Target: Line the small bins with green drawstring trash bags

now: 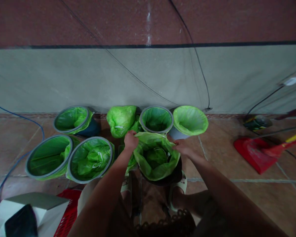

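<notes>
In the head view, the person bends over a dark bin [162,181], which stands on the floor [217,161] between the two feet. A green bag [154,172] is inside it. The work on this bin seems to be half done: the bag is already in and its mouth is spread wide, but the edge stands up loosely and is not yet folded neatly all around the rim.

Five other bins nearby already have green bags in them. Four of these, for example the front left one [27,163], carry a grey ring on top; on the pale bin [175,133] near the wall [76,79], no ring is visible. So, as it appears, mostly the dark bin is left.

The left hand [131,141] has its fingers closed on the left edge of the bag, and the right hand [183,147] pinches the edge at the opposite side.

The bag looks thin, soft, wrinkled and slightly see-through. Within it lies a crumpled green lump with something white, too unclear to name. A green bundle [120,121] sits behind, close to the wall.
</notes>
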